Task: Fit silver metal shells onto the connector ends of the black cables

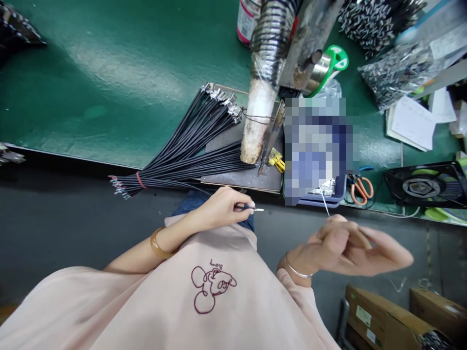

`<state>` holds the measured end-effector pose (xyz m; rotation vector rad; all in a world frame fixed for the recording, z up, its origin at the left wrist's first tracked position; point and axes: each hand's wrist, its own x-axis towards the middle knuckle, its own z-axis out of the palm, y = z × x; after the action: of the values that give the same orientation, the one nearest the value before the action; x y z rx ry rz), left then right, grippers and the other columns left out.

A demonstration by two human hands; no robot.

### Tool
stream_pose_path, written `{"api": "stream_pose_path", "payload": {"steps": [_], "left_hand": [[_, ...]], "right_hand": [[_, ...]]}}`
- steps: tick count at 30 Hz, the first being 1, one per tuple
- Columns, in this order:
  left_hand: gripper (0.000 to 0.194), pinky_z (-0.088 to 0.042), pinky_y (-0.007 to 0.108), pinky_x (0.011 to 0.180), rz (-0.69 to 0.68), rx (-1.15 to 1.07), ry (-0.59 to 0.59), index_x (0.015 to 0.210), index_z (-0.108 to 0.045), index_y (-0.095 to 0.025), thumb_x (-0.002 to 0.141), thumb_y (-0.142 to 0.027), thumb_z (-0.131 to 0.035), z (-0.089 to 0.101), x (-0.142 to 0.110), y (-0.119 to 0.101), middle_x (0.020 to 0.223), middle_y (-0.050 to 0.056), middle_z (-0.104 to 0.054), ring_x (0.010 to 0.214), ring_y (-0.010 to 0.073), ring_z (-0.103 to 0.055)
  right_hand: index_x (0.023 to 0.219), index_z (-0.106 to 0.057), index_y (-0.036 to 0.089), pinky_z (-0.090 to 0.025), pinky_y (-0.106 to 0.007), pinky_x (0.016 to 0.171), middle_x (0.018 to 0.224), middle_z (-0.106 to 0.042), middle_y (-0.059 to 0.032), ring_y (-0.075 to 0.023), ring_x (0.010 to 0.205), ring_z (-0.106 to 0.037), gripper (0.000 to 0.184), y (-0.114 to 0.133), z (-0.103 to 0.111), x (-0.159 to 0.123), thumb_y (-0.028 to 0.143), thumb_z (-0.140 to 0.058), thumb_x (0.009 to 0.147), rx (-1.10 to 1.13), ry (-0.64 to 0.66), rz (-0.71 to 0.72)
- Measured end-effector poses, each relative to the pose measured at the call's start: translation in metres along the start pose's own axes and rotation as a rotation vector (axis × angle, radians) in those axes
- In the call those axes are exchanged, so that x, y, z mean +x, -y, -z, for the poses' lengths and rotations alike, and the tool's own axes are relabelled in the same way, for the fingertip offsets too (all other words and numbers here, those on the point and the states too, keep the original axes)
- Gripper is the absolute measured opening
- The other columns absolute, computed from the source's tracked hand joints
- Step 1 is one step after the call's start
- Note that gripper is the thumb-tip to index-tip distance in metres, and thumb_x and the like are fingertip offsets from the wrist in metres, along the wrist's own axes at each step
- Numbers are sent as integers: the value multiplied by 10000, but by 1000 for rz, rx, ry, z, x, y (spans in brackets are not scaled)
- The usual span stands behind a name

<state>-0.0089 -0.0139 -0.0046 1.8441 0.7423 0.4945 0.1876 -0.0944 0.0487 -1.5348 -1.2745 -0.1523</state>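
Observation:
My left hand [222,206], with a tan bangle at its wrist, is closed in a pinch on a black cable [240,207]. A small light tip sticks out past the fingers to the right. To the right and lower, my right hand [339,243] is closed on a thin white stick-like thing [324,201], which points up toward a blue tray [337,199]. A bundle of black cables [175,150], tied with a red band [141,180], lies above my left hand, metal connectors [222,99] at its far ends.
A foil-wrapped duct [272,43] hangs low over a grey board [255,182]. Around it are a green-rimmed spool [328,68], yellow cutters [278,161], orange-handled scissors [361,189] and a black fan [426,186]. Cardboard boxes [386,316] stand low right. Part of the tray is pixelated.

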Motion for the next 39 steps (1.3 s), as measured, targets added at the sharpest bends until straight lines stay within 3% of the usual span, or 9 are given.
{"api": "stream_pose_path", "payload": {"steps": [2, 6, 10, 14, 21, 25, 32, 35, 39], "left_hand": [[118, -396, 197, 585, -15, -24, -14, 821, -745, -143, 807, -173, -631, -2, -6, 4, 650, -13, -626, 579, 80, -517], [134, -485, 225, 622, -86, -74, -278, 865, -738, -130, 865, -215, -634, 4, -6, 7, 751, 46, -698, 655, 120, -613], [166, -495, 370, 795, -229, 419, -594, 864, -728, -154, 914, -182, -573, 16, 13, 12, 887, 91, -698, 840, 209, -603], [242, -465, 394, 768, -237, 720, -512, 811, -710, -147, 937, -149, -503, 22, 31, 23, 880, 122, -663, 850, 250, -568], [208, -479, 323, 775, -453, 415, -496, 859, -707, -142, 958, -157, -525, 18, 10, 16, 873, 83, -713, 812, 185, -594], [218, -489, 292, 730, -490, 306, -444, 881, -714, -135, 966, -159, -514, 10, 0, 11, 832, 85, -723, 761, 167, -622], [255, -455, 222, 610, -237, -28, -268, 784, -733, -139, 939, -185, -535, 7, 4, 4, 681, 37, -722, 586, 115, -614], [302, -370, 190, 487, -4, -303, -185, 622, -661, -127, 898, -190, -557, 14, 8, -4, 556, 4, -655, 448, 62, -482], [102, -396, 167, 490, 99, -534, -228, 786, -647, -117, 837, -199, -617, 17, 14, -7, 595, 3, -672, 473, 60, -527]], "right_hand": [[1041, -555, 294, -397, -296, 438, 841, -581, 21, -94, 459, -538, 133, 2, 0, 7, 322, -593, 916, -49, -68, -57], [850, -582, 225, -495, -297, 655, 741, -653, 9, -156, 650, -658, 139, -26, -11, 23, 350, -624, 895, -325, 382, -133], [766, -569, 220, -418, -288, 649, 706, -612, 12, -152, 635, -588, 153, -54, -28, 36, 322, -605, 874, -463, 564, -72], [732, -566, 219, -347, -281, 624, 714, -603, 15, -139, 628, -553, 116, -56, -40, 46, 250, -599, 838, -525, 694, -31], [727, -558, 211, -253, -288, 595, 739, -592, 6, -139, 632, -494, 77, -51, -34, 67, 182, -588, 791, -689, 814, 36], [674, -511, 211, -328, -276, 628, 697, -546, 33, -123, 628, -508, 124, -62, -34, 71, 155, -608, 728, -479, 875, -9], [678, -535, 204, -417, -264, 634, 687, -568, 44, -97, 589, -497, 129, -68, -32, 53, 183, -622, 771, -297, 558, -102], [700, -543, 203, -449, -248, 569, 756, -607, 25, -92, 586, -534, 146, -49, -30, 37, 201, -658, 789, -157, 300, -110], [765, -563, 212, -558, -276, 605, 871, -642, -3, -122, 673, -668, 146, -15, -38, 8, 261, -675, 846, 89, 213, -170]]}}
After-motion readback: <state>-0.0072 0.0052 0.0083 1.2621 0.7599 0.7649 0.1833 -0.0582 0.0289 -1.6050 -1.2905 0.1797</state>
